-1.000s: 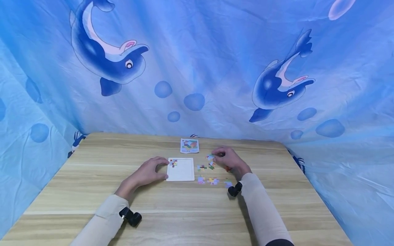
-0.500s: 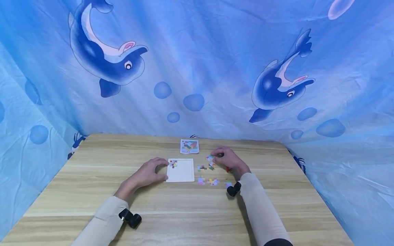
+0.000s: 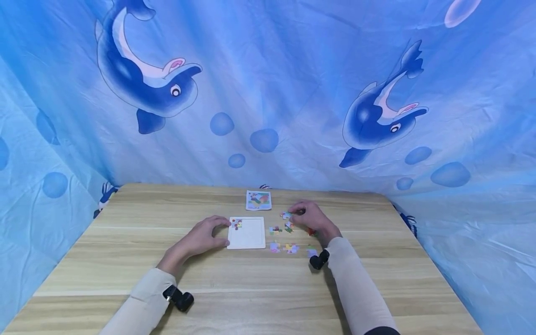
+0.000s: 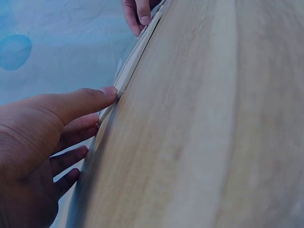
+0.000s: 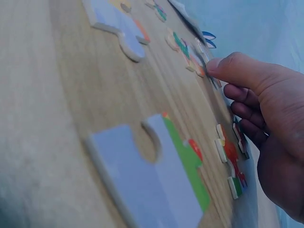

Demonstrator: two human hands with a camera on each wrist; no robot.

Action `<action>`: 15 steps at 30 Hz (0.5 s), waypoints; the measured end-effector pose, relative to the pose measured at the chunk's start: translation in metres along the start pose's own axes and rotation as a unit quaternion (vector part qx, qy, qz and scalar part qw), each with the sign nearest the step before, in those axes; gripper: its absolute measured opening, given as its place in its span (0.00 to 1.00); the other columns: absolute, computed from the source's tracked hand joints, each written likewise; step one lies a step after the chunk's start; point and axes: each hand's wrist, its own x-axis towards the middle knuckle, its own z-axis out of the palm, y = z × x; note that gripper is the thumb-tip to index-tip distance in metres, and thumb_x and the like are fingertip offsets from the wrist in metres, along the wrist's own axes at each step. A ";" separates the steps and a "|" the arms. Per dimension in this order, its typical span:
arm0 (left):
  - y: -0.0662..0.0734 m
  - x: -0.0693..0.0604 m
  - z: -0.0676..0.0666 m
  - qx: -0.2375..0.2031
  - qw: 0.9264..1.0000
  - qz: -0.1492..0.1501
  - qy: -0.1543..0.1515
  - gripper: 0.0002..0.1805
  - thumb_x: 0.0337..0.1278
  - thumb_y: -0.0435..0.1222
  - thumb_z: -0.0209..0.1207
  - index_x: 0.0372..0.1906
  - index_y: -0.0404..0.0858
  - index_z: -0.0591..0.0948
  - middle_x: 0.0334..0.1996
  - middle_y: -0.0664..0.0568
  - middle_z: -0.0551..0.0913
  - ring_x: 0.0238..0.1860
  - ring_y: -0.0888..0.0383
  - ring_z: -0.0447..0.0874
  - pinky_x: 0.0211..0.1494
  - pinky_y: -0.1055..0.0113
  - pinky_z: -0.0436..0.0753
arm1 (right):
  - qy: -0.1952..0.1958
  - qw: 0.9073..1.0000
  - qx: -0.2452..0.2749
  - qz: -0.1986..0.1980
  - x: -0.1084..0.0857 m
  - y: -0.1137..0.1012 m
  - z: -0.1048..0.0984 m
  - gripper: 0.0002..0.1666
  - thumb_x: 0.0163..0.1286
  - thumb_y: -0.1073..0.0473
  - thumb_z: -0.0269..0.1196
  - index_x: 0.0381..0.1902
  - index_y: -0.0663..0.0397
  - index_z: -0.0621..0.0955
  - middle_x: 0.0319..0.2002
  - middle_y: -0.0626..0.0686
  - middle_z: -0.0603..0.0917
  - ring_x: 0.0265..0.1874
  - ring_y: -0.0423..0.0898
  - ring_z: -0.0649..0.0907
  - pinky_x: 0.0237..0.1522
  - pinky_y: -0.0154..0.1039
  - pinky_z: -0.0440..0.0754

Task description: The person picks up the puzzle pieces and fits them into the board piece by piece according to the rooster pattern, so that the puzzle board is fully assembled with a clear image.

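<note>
- Over the last second hardly anything shifts: both hands keep their places, and the board, centre of the frame, seems to gain no piece.
- Left hand, left of centre: thumb and forefinger stand apart, touching the board's left edge; the other fingers spread loosely in the left wrist view.
- Right hand, right of centre: fingers bent, thumb at a small puzzle piece; whether they pinch it I cannot tell.
- Fitted pieces fill only the board's upper left corner, so most of it looks undone.
- Loose pieces lie right of centre.
</note>
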 end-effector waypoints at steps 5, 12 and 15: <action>0.000 -0.001 0.000 -0.001 1.000 0.000 0.003 0.30 0.58 0.43 0.71 0.65 0.40 0.80 0.69 0.41 0.76 0.73 0.35 0.69 0.75 0.35 0.68 | 0.010 1.000 0.002 0.002 0.000 -0.004 0.000 0.14 0.66 0.59 0.72 0.50 0.51 0.89 0.57 0.54 0.82 0.53 0.50 0.82 0.58 0.48 0.83; 0.001 -0.002 -0.001 0.005 1.000 0.004 0.007 0.30 0.57 0.43 0.72 0.64 0.40 0.81 0.69 0.41 0.76 0.73 0.34 0.69 0.75 0.34 0.67 | 0.013 0.999 -0.025 -0.015 0.002 -0.017 0.007 0.16 0.65 0.55 0.73 0.50 0.50 0.89 0.57 0.54 0.83 0.54 0.51 0.83 0.59 0.51 0.84; 0.001 -0.002 -0.001 0.007 1.000 0.003 0.005 0.30 0.57 0.44 0.72 0.64 0.40 0.81 0.69 0.41 0.76 0.73 0.34 0.69 0.75 0.34 0.67 | 0.014 1.000 -0.024 -0.013 0.003 -0.023 0.014 0.16 0.64 0.54 0.74 0.50 0.48 0.89 0.57 0.52 0.82 0.55 0.51 0.82 0.61 0.51 0.83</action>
